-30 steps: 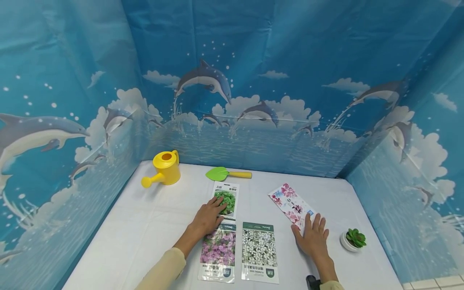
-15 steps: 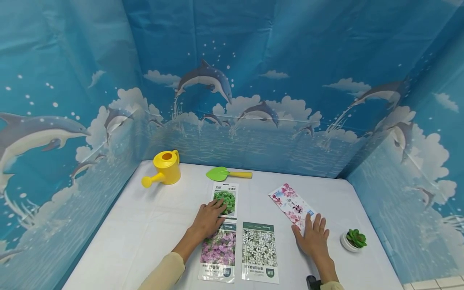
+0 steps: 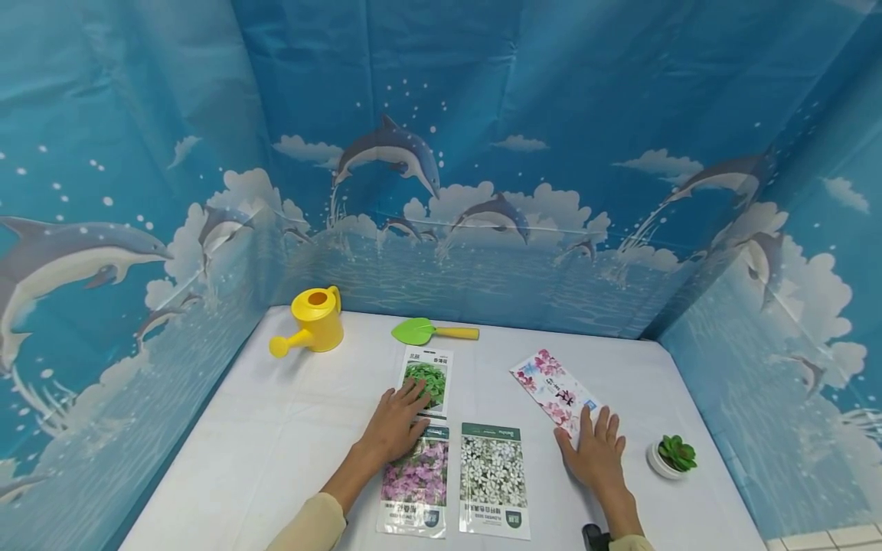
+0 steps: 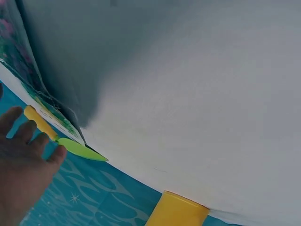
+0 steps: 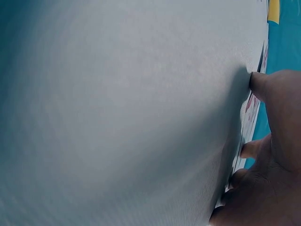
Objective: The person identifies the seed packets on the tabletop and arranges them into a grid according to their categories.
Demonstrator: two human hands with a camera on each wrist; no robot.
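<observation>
In the head view my left hand (image 3: 394, 425), fingers extended, lies over a seed packet with a green leafy picture (image 3: 426, 383). Its thumb and palm overlap the top of a purple-flower seed packet (image 3: 415, 482). The left wrist view shows these fingers (image 4: 29, 131) spread, with nothing gripped. My right hand (image 3: 596, 453) rests with spread fingers at the lower end of a white packet with pink blossoms (image 3: 556, 389), its thumb beside the packet's corner. Between the hands lies a white-flower seed packet (image 3: 492, 480).
A yellow watering can (image 3: 318, 321) stands at the back left of the white-covered table (image 3: 276, 428). Behind the packets lies a green trowel with a yellow handle (image 3: 436, 331). A small potted succulent (image 3: 674, 454) sits right of my right hand. A dolphin-print curtain (image 3: 441, 252) surrounds the table.
My left hand has shifted slightly, and the green leafy packet's lower end now sits a little farther from the purple packet's top. My right hand has stayed in place.
</observation>
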